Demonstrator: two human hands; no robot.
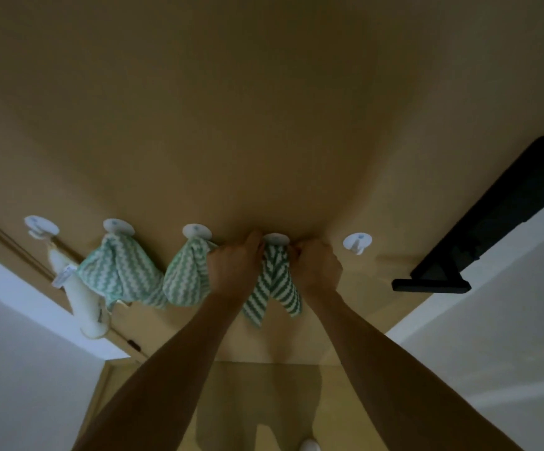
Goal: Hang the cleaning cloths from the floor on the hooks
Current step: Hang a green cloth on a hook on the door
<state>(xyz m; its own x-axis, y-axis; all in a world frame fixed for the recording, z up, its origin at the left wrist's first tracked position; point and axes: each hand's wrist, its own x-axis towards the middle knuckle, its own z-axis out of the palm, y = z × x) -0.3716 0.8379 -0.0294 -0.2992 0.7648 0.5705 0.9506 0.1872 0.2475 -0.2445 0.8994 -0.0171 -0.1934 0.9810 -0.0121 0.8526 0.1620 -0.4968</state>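
Green and white zigzag stripes mark the cloth being hung [274, 281]: it droops from the fourth hook [276, 238] in a row of five white round hooks stuck on a tan wall [264, 109]. Both hands are up at its top edge. The left hand [236, 260] grips the cloth's upper left corner with curled fingers, right beside the hook; the right hand [318, 263] pinches the upper right corner, its knuckles close against the wall. The cloth's two tails hang down between the forearms.

Just left of it, a second striped cloth [184, 278] hangs bunched from the third hook [197, 231], its right edge touching the left hand's wrist. Further left, a third striped cloth [119, 275] hangs from the second hook [118, 226], overlapping the second cloth at the bottom. The first hook [41, 225], at the far left, carries a cream-coloured item [83, 304] with a small white tag; I cannot tell what it is. The fifth hook [357, 241], just right of the right hand, is bare.

To the right, well apart from the hooks, a black flat object [491, 222] stands on a stand against the wall, atop a white surface [491, 336]. Another white surface [20, 336] sits at the left. Below, the yellowish floor [264, 402] shows the person's shadow and the tip of something white [309, 445].
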